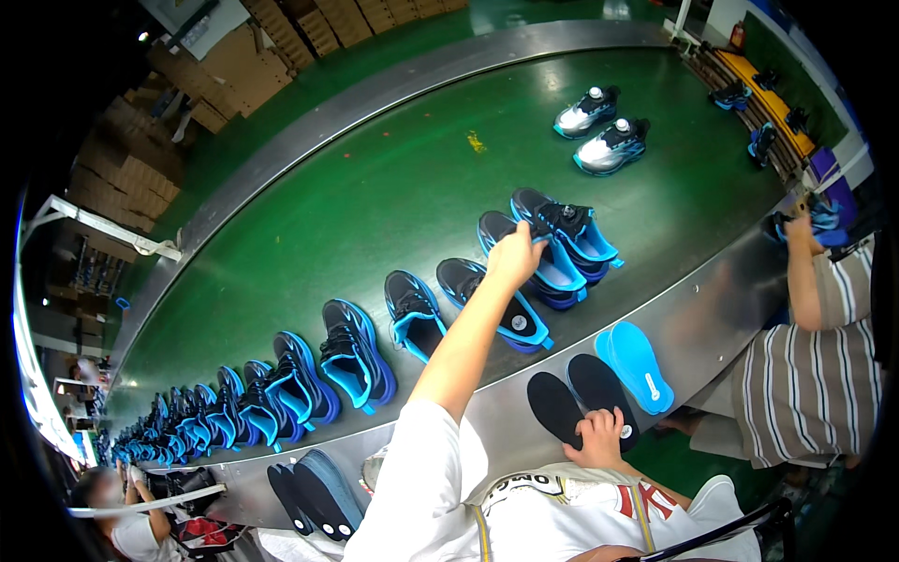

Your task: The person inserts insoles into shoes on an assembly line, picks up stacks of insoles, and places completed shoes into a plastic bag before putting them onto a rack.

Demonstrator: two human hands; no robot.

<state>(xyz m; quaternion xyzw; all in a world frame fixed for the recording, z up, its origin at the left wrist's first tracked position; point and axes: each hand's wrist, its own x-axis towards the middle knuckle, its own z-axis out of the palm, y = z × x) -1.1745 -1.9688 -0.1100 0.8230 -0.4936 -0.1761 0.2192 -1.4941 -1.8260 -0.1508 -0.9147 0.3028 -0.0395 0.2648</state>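
My left hand [515, 255] reaches across the belt, closed on the upper opening of a black and blue sneaker [560, 272]. Tight against its far side stands a matching sneaker [571, 225]. On the near side is another sneaker [464, 281] with a dark insole showing at its heel. My right hand [599, 438] curls its fingers over the heel end of a black insole [596, 379] on the metal ledge. A second black insole [554, 407] lies beside it. Bright blue insoles [637, 365] are stacked just to the right.
A long row of sneakers [346, 356] lines the green belt [375, 206] to the left. Two silver sneakers [609, 147] stand far right. More insoles [318, 492] lie on the ledge [693, 318] near my left arm. A co-worker in a striped shirt [805, 384] handles shoes at right.
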